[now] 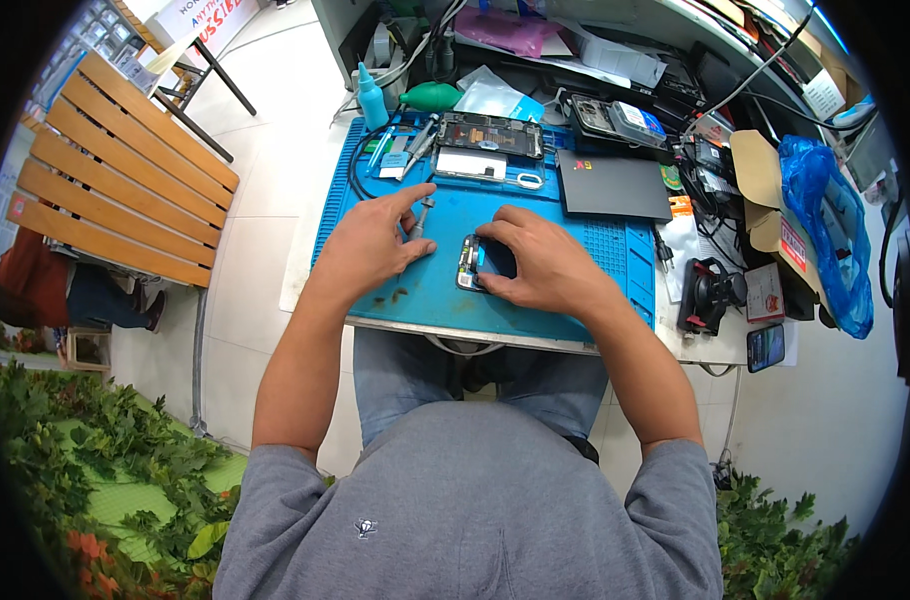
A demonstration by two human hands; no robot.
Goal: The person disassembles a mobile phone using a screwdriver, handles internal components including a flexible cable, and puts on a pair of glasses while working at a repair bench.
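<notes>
My right hand [547, 262] grips a small opened phone [469, 262] by its edges, thumb on the near side and fingers at the far side. Exposed inner parts show along the phone's left side; my hand covers some of the rest. To its left, my left hand [367, 243] has a slim grey screwdriver [422, 217] at its curled middle fingers, while index finger and thumb are spread apart around it. Both hands are over a blue repair mat [445, 295]. Beyond them lies another opened phone-like device [490, 135] with a white frame [472, 163] against it.
Tweezers and pens [420, 150], a light-blue bottle [371, 98] and a green blower bulb [431, 96] stand at the back left. A dark box [615, 185] borders the mat's right. Farther right are cables, a black clamp-like device [712, 295], a phone [765, 347] and a blue bag [825, 220].
</notes>
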